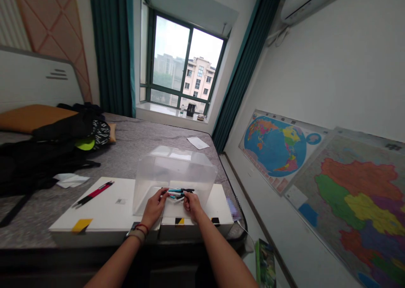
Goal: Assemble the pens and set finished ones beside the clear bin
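A translucent plastic bin (177,165) lies tipped on its side, its mouth facing me. Several slim pens (179,190), teal, black and white, are bunched at that opening between my hands. My left hand (154,208) pinches the left ends of the bunch. At the other end, my right hand (192,204) has its fingers curled closed on the pens. How many pens each hand grips cannot be made out. Under the bin are two white boxes (126,214), side by side. Red and black pens (95,194) lie together on the left box.
Black bags and clothes (63,149) are heaped on the grey marbled surface (139,132) at left, near a crumpled tissue (71,180). A white paper (198,143) lies farther back. Maps (278,144) hang on the right wall. A green-covered book (265,262) stands low at right.
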The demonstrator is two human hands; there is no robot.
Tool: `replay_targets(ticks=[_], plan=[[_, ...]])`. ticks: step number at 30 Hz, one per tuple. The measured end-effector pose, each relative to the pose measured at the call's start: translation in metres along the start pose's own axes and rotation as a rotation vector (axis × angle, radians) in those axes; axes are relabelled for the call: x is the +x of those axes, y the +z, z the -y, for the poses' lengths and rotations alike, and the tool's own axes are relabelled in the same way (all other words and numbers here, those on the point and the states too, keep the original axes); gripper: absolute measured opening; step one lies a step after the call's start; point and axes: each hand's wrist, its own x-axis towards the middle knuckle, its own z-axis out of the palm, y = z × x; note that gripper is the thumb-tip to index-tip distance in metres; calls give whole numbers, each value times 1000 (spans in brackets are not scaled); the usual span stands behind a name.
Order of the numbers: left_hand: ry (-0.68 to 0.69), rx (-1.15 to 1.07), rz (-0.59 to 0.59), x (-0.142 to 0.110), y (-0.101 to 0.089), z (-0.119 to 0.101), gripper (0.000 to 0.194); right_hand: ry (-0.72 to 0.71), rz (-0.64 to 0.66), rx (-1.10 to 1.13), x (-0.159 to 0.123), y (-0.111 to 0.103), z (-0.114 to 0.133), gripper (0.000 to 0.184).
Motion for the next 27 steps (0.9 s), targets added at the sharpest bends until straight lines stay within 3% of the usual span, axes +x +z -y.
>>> replay_targets(ticks=[5,14,23,27], plan=[[-54,-70,73,1,-4,-3,43,0,-25,19,-1,1,2,39],[-103,-68,21,4,-8,-5,54,-12,64,-33,-5,2,3,33],[-133,-149,12,11,-11,7,53,2,55,-51,4,2,-6,60],[-124,-108,20,9,-10,6,52,-45,16,-67,6,1,-9,57]])
